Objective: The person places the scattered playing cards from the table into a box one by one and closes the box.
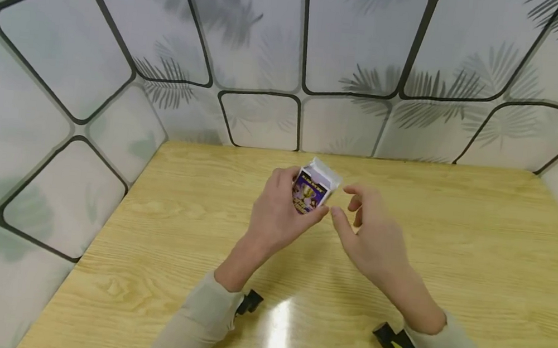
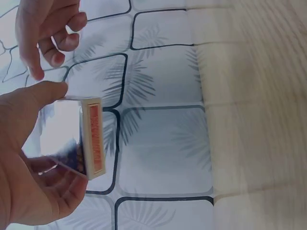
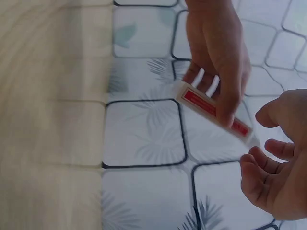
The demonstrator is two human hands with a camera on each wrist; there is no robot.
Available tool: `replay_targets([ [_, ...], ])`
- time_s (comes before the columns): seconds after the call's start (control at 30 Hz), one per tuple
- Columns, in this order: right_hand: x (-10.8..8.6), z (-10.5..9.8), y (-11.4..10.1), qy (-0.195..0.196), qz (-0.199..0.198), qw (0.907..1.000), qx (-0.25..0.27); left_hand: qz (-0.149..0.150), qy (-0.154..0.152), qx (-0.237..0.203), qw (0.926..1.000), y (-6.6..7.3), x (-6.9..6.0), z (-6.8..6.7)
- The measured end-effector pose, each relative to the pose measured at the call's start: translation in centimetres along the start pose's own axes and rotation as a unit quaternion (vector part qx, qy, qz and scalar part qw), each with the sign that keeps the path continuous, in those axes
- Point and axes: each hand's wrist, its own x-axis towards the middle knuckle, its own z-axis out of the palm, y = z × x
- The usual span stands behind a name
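Note:
A small card box with a gold trophy on its dark purple front is gripped in my left hand, above the table. Clear wrap sticks out past its far end. In the left wrist view, the thumb and fingers hold opposite edges of the box, and glare whitens its face. One narrow side of the box, with a red strip, faces the right wrist view. My right hand hovers just right of the box, fingers loosely bent, nothing between them. A small gap separates its fingertips from the wrap.
The wooden table reaches back to a wall covering with dark outlined shapes and leaf prints, which also runs along the left side. Dark wrist devices sit at both sleeves. Light glares on the table near the front.

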Motion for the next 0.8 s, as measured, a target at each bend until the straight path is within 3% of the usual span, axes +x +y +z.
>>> replay_targets([
  [0.13,0.8,-1.3,0.0,0.022,0.013,0.9955,0.091,-0.011,0.055,-0.059,0.9967,0.7,0.2,-0.2],
  [0.3,2.0,-2.0,-0.9,0.044,0.036,0.9864,0.154,0.004,0.073,-0.074,0.9946,2.8,0.7,-0.1],
  [0.47,2.9,-2.3,-1.6,0.118,0.036,0.9744,0.188,0.025,0.066,-0.072,0.9949,4.3,0.9,-0.2],
  [0.57,2.9,-2.7,-1.7,0.141,0.022,0.9664,0.214,0.067,0.046,-0.101,0.9916,4.2,0.7,-0.9],
  [0.63,2.8,-3.0,-1.5,0.145,0.017,0.9603,0.238,0.105,0.03,-0.138,0.9843,3.7,0.6,-1.5],
  [0.8,2.5,-3.7,-1.3,0.134,0.01,0.942,0.308,0.176,0.011,-0.239,0.9548,2.9,0.4,-2.5],
])
